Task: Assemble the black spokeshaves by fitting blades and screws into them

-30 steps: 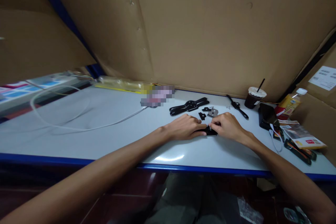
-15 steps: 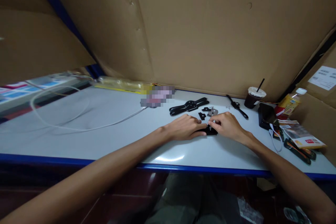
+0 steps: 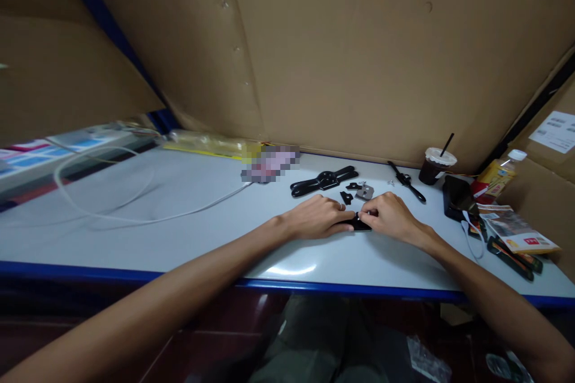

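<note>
At the front of the table my left hand [image 3: 320,216] presses a black spokeshave [image 3: 362,224] down with its fingers, hiding most of it. My right hand [image 3: 392,215] is closed in a pinch over the same tool, on a small screw that its fingertips cover. Just behind my hands lie two small black cap plates [image 3: 345,198], flat steel blades [image 3: 365,191] and a tiny screw. Black spokeshave bodies [image 3: 327,181] rest side by side farther back. Another slim spokeshave [image 3: 406,182] lies to the right, with small silvery thumb screws [image 3: 390,182] beside it.
A lidded drink cup [image 3: 435,166], a black device [image 3: 458,197], a bottle [image 3: 501,176] and packets [image 3: 516,228] crowd the right side. A white cable [image 3: 179,216] loops across the left. Cardboard [image 3: 341,60] walls the back; a blue edge [image 3: 314,287] runs along the front.
My right fingers have shifted slightly and turned over the screw, which showed before and is now covered. My left hand stays in place on the spokeshave.
</note>
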`<action>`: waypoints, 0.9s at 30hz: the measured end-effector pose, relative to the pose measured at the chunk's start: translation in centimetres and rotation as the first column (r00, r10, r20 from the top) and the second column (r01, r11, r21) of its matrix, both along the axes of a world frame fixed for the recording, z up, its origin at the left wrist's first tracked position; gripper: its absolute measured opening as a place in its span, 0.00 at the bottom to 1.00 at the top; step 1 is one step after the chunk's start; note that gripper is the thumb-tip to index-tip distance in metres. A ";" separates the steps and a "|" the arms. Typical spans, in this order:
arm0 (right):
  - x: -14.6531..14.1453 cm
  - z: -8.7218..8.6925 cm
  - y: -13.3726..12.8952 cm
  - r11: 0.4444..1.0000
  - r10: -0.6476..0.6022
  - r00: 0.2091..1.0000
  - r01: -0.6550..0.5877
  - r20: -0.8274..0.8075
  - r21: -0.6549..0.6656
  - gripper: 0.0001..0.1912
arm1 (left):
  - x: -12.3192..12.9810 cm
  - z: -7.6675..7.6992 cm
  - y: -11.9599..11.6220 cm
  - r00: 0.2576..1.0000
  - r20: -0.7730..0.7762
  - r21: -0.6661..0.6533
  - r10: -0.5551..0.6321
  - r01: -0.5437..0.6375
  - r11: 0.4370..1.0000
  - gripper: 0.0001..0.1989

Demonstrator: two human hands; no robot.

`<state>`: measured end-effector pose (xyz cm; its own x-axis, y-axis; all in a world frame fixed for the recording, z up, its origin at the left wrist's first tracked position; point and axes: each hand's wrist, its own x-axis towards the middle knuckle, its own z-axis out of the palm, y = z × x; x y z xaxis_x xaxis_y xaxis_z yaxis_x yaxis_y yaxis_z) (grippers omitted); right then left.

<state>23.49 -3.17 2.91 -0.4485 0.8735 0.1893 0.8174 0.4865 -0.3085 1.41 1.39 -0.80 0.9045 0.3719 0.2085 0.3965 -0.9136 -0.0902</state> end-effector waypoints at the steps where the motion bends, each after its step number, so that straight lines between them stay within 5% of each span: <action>1: 0.0 0.0 0.0 1.000 0.006 1.000 -0.006 -0.015 0.003 0.13 | 0.0 0.0 0.0 1.000 0.006 -0.003 -0.004 0.004 1.000 0.25; 11: 0.0 0.1 0.1 1.000 -0.006 0.999 0.006 -0.052 0.004 0.12 | 0.0 0.1 -0.1 1.000 -0.007 0.017 -0.001 0.001 1.000 0.26; 27: -0.4 0.2 -0.2 0.995 -0.098 0.989 0.094 0.107 0.040 0.15 | 0.1 0.3 -0.3 1.000 -0.004 0.016 -0.006 0.006 1.000 0.25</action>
